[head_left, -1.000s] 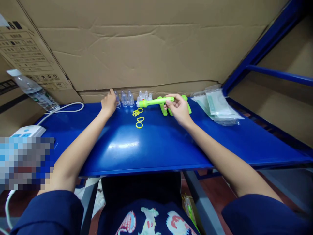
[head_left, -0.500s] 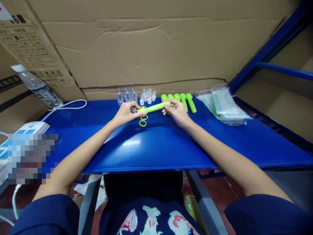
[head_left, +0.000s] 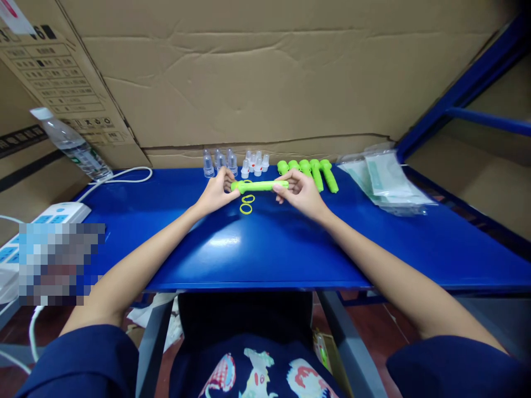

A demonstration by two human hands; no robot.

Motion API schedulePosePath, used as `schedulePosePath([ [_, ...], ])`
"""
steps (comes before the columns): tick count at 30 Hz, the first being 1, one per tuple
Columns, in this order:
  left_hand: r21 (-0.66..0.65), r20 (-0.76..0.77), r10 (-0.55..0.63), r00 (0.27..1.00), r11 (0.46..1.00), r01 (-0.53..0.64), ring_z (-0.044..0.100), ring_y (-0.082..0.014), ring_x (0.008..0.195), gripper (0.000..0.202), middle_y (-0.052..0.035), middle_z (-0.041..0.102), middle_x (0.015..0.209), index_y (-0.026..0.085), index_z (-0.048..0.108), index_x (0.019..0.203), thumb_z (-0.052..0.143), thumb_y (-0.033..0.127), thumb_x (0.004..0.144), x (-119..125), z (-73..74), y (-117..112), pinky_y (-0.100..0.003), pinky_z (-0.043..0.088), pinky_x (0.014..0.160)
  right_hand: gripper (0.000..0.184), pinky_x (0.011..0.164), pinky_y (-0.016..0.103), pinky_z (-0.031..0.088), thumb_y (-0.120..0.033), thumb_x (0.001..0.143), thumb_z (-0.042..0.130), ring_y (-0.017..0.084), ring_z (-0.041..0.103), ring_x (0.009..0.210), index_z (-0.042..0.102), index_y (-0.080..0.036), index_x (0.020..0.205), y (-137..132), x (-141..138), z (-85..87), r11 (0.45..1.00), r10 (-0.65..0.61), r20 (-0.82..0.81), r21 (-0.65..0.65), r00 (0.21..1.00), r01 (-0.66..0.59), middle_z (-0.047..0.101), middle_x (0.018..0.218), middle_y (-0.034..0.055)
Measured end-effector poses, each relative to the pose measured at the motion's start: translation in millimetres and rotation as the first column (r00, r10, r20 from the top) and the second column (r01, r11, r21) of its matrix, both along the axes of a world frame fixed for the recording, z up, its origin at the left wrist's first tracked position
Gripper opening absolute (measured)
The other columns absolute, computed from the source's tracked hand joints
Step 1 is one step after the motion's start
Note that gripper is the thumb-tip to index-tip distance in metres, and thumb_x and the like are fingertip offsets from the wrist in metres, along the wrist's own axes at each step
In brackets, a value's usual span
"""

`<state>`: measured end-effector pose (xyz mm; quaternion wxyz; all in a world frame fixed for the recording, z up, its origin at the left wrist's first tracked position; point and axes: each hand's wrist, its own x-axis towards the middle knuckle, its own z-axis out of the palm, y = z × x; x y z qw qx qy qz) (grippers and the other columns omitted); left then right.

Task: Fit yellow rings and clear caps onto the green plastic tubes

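Observation:
A bright green plastic handle (head_left: pixel 261 186), tube-shaped with a wider head at its left end, is held nearly level above the table. My left hand (head_left: pixel 215 190) pinches the head, and its fingers partly cover it. At the thin right end, my right hand (head_left: pixel 302 193) grips the handle between thumb and fingers. Just below it on the table lie yellow rings (head_left: pixel 246 209), with another partly hidden behind the handle. Beyond my right hand, several matching green handles (head_left: pixel 328 177) lie in a row.
Clear plastic caps (head_left: pixel 208 163) and smaller white-based clear pieces (head_left: pixel 258 164) with red inside stand along the back. Plastic bags (head_left: pixel 384 174) lie at the right of the blue table (head_left: pixel 265 249). Leftward are a water bottle (head_left: pixel 74 146), white cable (head_left: pixel 120 178) and power strip (head_left: pixel 68 213).
The green handle has gone from tilted, right end higher, to almost level. Both hands keep their hold on it. The whole view has shifted slightly.

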<state>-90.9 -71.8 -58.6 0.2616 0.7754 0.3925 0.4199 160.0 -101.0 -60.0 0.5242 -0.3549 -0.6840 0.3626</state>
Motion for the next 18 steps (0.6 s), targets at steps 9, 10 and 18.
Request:
schedulePosePath([
  [9, 0.043, -0.157, -0.004, 0.988, 0.999, 0.010, 0.068, -0.0162, 0.080, 0.014, -0.0051, 0.070, 0.085, 0.017, 0.055, 0.080, 0.054, 0.029, 0.087, 0.4, 2.0, -2.4, -0.028, 0.054, 0.078, 0.029, 0.068, 0.042, 0.056, -0.050, 0.078, 0.074, 0.021, 0.059, 0.064, 0.060, -0.025, 0.079, -28.2, -12.9, 5.7, 0.925, -0.189, 0.255, 0.371, 0.948, 0.085, 0.061, 0.071, 0.0039],
  [10, 0.063, -0.181, 0.009, 0.983, 0.998, 0.003, 0.067, -0.0158, 0.077, 0.015, -0.0046, 0.070, 0.083, 0.017, 0.056, 0.079, 0.053, 0.029, 0.087, 2.2, 3.3, -3.4, -0.027, 0.052, 0.076, 0.029, 0.069, 0.042, 0.056, -0.051, 0.079, 0.073, 0.021, 0.059, 0.065, 0.061, -0.025, 0.080, -28.3, -12.9, 4.8, 0.923, -0.190, 0.258, 0.374, 0.947, 0.084, 0.061, 0.071, 0.0041],
  [18, 0.215, -0.150, 0.203, 0.967, 0.962, -0.169, 0.050, -0.0108, 0.058, 0.015, 0.0025, 0.055, 0.060, 0.017, 0.049, 0.065, 0.056, 0.022, 0.078, 3.5, 2.0, 8.0, -0.023, 0.037, 0.059, 0.021, 0.059, 0.032, 0.048, -0.040, 0.092, 0.057, 0.017, 0.055, 0.060, 0.053, -0.023, 0.082, -30.9, -22.2, 0.9, 0.805, -0.323, 0.394, 0.593, 0.860, 0.030, 0.060, 0.072, 0.0045],
])
